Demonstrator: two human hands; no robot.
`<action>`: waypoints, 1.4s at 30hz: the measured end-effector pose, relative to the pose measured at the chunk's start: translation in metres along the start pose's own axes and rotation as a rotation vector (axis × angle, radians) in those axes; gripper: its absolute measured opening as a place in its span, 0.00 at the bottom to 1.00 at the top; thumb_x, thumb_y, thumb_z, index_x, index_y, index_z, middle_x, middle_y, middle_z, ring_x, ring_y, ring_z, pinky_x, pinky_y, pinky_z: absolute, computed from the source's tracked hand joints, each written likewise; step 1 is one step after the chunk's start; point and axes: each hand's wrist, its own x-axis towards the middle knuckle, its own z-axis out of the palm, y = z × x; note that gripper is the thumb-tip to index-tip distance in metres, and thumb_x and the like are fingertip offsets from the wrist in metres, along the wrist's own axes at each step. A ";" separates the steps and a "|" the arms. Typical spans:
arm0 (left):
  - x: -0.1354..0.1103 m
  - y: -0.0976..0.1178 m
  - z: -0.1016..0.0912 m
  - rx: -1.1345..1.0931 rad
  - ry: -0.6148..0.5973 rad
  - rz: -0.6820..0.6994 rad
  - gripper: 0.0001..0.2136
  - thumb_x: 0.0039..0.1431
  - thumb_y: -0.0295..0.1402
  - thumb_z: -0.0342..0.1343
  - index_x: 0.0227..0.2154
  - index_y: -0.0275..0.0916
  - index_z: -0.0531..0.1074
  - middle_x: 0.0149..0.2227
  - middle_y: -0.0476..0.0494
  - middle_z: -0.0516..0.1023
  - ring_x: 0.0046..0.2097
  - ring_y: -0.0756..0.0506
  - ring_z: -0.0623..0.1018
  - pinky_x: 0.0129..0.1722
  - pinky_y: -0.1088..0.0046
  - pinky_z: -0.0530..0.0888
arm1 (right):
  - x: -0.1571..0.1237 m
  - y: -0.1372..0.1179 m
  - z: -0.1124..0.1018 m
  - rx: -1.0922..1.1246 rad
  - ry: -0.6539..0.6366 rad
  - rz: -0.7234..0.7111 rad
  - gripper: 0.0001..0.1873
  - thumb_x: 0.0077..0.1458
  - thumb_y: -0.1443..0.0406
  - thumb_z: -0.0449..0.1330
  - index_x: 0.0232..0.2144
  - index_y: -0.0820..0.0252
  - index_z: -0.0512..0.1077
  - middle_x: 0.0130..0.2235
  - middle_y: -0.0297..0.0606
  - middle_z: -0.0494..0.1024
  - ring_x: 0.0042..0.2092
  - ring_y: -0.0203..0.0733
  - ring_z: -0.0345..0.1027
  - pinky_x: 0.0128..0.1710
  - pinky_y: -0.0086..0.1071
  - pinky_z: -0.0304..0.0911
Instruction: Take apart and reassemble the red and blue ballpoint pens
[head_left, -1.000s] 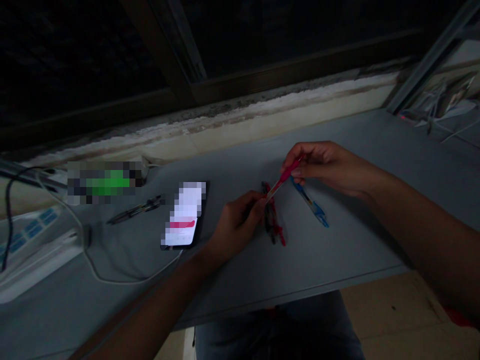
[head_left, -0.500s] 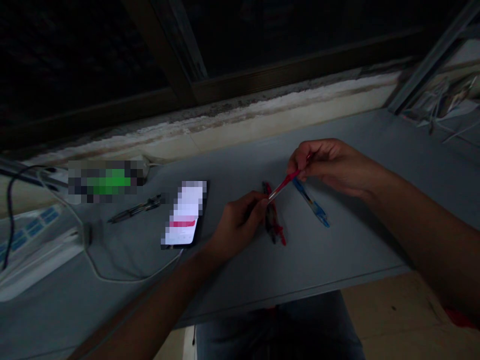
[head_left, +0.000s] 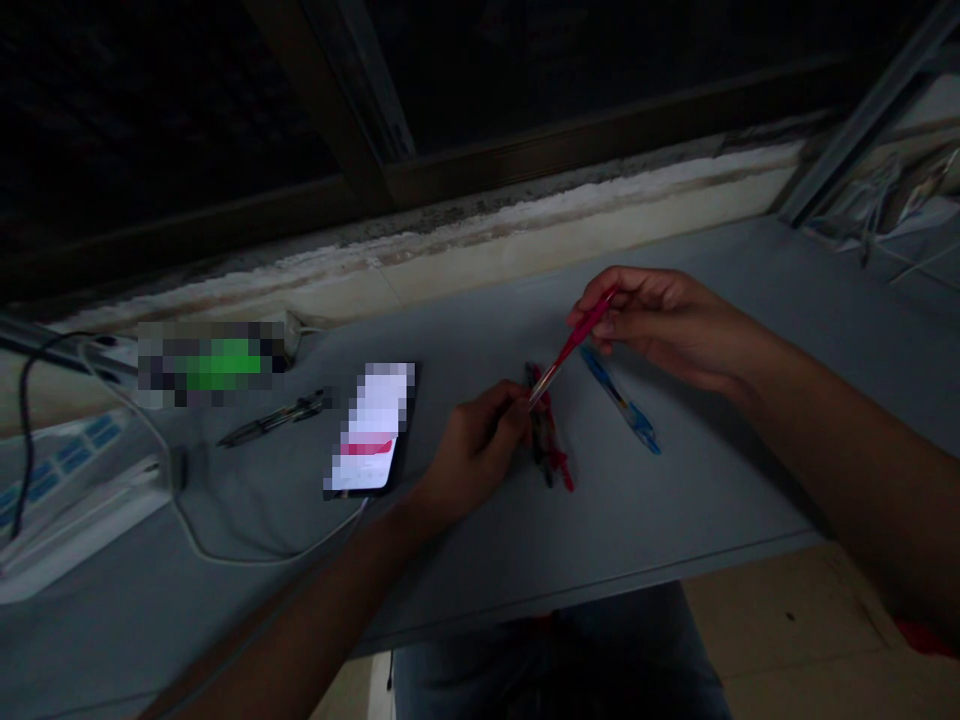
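Observation:
Between my two hands a red pen is held aslant above the table. Its upper part is red and its lower part looks clear or metallic. My left hand pinches the lower end, and the tip is hidden in the fingers. Higher up, the fingers of my right hand close on the red part. Just beyond my left fingertips, a black pen and another red pen lie side by side, partly covered. Below my right hand rests a blue pen, touched by neither hand.
Left of my left hand lies a lit phone with a white cable running from it. Dark pens lie further left, near a blurred green object. A wall ledge bounds the grey table at the back.
My right hand has shifted slightly up, and more of the pen's red part shows at its fingers. The pen stands a little steeper. My left hand stays almost in place.

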 end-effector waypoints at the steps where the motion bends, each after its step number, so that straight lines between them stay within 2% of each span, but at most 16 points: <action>1: 0.000 0.000 0.000 -0.003 -0.004 0.002 0.13 0.74 0.36 0.46 0.37 0.36 0.72 0.27 0.50 0.70 0.28 0.50 0.70 0.29 0.72 0.65 | 0.000 0.000 0.000 0.003 0.005 -0.004 0.09 0.49 0.70 0.71 0.35 0.60 0.78 0.39 0.39 0.83 0.36 0.37 0.73 0.32 0.31 0.67; 15: 0.001 0.000 0.000 -0.008 -0.001 -0.003 0.13 0.74 0.38 0.47 0.37 0.37 0.72 0.27 0.50 0.70 0.28 0.50 0.69 0.29 0.72 0.66 | 0.002 0.001 -0.001 -0.019 0.043 -0.047 0.08 0.51 0.68 0.72 0.34 0.59 0.77 0.36 0.37 0.81 0.36 0.37 0.74 0.34 0.31 0.70; 23: 0.002 0.000 0.001 -0.019 0.012 -0.055 0.15 0.73 0.42 0.49 0.38 0.37 0.73 0.26 0.51 0.69 0.27 0.50 0.68 0.27 0.73 0.65 | 0.002 0.002 -0.001 0.000 0.075 -0.088 0.09 0.53 0.64 0.71 0.35 0.58 0.76 0.33 0.34 0.79 0.40 0.40 0.78 0.36 0.31 0.73; 42: 0.004 0.005 0.001 0.010 0.024 -0.048 0.14 0.72 0.41 0.49 0.38 0.37 0.73 0.25 0.51 0.70 0.26 0.50 0.69 0.27 0.72 0.66 | 0.002 0.002 0.001 -0.046 0.092 -0.100 0.11 0.52 0.62 0.73 0.33 0.56 0.76 0.33 0.35 0.78 0.36 0.39 0.75 0.35 0.33 0.72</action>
